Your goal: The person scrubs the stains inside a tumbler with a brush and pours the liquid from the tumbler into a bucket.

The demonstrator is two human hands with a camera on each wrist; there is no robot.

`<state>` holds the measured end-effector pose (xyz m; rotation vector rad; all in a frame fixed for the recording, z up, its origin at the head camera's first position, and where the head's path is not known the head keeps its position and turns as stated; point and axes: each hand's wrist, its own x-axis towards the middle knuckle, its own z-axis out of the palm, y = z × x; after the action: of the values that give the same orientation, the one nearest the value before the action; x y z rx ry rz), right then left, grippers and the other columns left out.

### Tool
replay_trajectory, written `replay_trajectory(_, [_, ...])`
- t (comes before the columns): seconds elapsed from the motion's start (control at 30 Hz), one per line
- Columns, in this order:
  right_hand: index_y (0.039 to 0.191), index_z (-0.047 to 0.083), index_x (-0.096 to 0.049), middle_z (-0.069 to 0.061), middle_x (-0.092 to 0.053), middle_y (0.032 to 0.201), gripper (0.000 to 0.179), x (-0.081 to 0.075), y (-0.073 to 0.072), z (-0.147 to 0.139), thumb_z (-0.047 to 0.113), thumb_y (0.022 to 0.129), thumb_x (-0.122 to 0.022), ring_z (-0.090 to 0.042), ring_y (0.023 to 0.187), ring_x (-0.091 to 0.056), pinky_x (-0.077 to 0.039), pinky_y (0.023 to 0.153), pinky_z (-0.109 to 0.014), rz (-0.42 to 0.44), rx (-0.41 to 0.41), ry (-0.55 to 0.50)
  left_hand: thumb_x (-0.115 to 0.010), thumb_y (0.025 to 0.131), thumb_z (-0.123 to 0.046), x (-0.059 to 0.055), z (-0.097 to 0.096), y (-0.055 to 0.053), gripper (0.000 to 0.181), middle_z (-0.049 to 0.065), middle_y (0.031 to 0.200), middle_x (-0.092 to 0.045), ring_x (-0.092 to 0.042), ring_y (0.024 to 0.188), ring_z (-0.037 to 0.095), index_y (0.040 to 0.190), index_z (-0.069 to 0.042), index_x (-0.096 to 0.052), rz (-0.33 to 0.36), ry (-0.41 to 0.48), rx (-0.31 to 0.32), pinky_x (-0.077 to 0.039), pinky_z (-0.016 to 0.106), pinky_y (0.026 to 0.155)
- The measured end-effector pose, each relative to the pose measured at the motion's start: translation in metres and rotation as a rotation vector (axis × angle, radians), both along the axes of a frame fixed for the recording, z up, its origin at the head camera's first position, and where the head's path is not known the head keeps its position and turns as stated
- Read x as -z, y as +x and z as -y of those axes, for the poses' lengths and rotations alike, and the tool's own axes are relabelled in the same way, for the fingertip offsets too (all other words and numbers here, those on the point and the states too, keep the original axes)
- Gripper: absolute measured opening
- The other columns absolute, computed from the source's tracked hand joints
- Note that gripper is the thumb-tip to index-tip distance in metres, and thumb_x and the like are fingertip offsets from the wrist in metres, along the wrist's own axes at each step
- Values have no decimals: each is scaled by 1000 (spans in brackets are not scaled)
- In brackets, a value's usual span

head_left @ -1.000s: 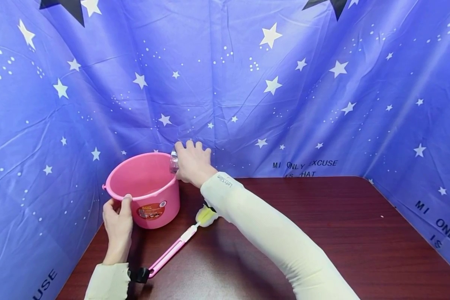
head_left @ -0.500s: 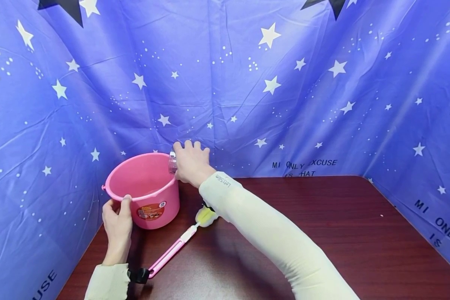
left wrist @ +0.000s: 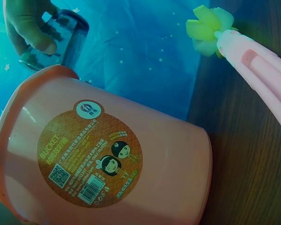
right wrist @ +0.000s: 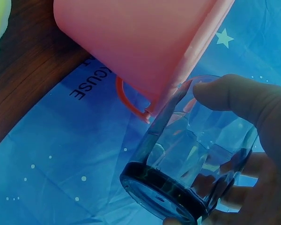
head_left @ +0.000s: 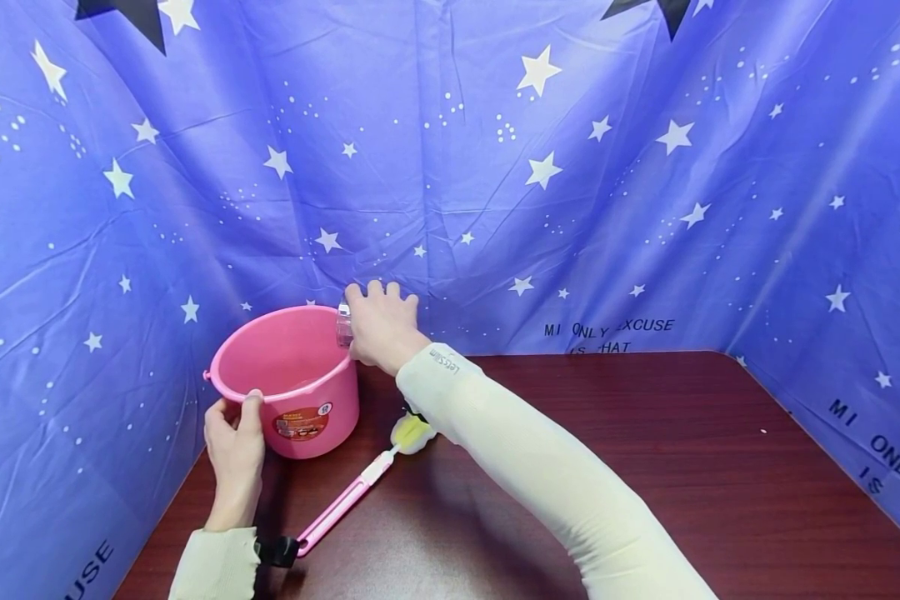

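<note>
A pink plastic bucket (head_left: 342, 408) with a round orange label stands at the left of the table. My left hand (head_left: 236, 458) grips its near rim, the thumb over the edge. My right hand (head_left: 388, 329) holds a clear faceted drinking glass (right wrist: 192, 145) at the bucket's right rim. The glass lies tipped over, its thick base away from the bucket and its mouth at the rim. Whether any liquid is in it, I cannot tell. In the left wrist view, the right thumb lies along the glass (left wrist: 68, 40).
A sponge bottle brush with a pink handle (head_left: 337, 510) and a yellow and white head (head_left: 412, 432) lies in front of the bucket on the dark wooden table (head_left: 645, 442). Blue star-printed cloth (head_left: 450, 208) hangs close behind and along both sides.
</note>
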<state>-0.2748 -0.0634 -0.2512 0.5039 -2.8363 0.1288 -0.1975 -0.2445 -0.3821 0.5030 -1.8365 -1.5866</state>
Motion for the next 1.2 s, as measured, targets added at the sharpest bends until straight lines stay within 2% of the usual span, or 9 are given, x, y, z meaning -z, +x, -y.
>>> replay_trajectory(0.47, [131,22,-45,-4,-50,121,70,-1,-1,1,39,72,-78,-27,111,-42,-38,90,-51,1,-2,17,-58,90,-32,0,0,0,59,14,122,-42,-45,99,13,130,8,-42,14,-2,5,-37,29,90])
replay_trajectory(0.8, [134,22,-43,-5,-50,123,71,-1,0,2,39,74,-77,-27,112,-43,-38,90,-50,-6,-5,35,-57,91,-33,0,1,0,59,19,128,-39,-44,108,24,131,7,-42,28,-10,4,-37,37,97])
replay_trajectory(1.07, [135,22,-43,-4,-50,124,71,-1,0,3,39,74,-76,-27,114,-42,-38,90,-50,-13,-10,39,-59,89,-31,0,1,-1,58,14,123,-41,-45,101,17,129,8,-43,9,-3,-2,-37,31,93])
replay_trajectory(1.2, [134,22,-44,-4,-50,123,71,-1,1,4,39,73,-77,-27,113,-42,-38,89,-50,-28,-9,50,-59,89,-30,1,0,-2,54,8,116,-43,-45,97,11,126,8,-45,-4,-3,-15,-36,26,87])
